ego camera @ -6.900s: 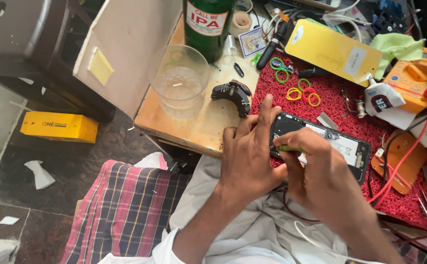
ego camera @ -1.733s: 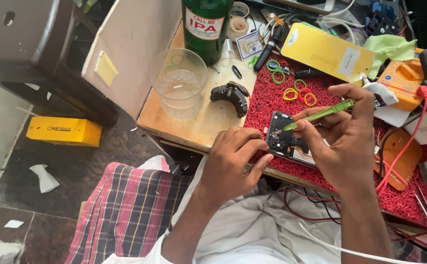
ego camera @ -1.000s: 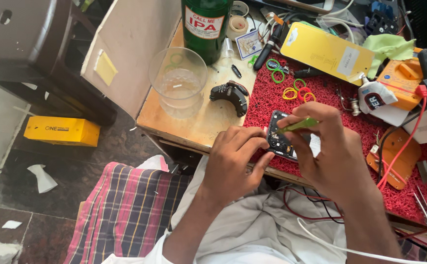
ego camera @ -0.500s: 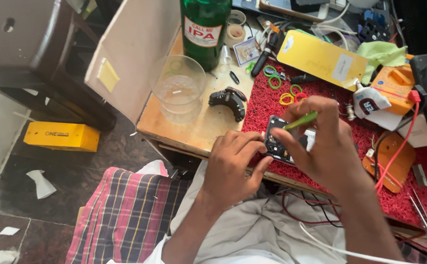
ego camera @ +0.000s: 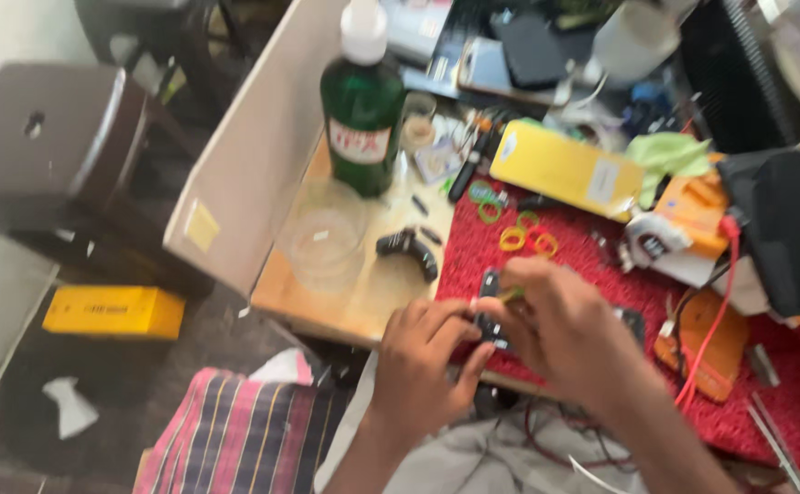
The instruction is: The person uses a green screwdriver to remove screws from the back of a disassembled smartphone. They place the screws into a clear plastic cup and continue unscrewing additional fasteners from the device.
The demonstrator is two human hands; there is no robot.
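The left hand (ego camera: 427,361) is pinching the near end of a dark phone (ego camera: 491,306) on the red mat (ego camera: 601,274). The right hand (ego camera: 556,320), fingers closed, is holding a thin green tool (ego camera: 511,295) just above it. The phone looks mid-repair, not yet reassembled.

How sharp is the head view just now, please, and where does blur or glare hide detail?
Head view: motion blur softens everything; both hands, left hand and right hand, smear over the dark phone; the green glass bottle stays recognisable; daylight washes out the top right corner.
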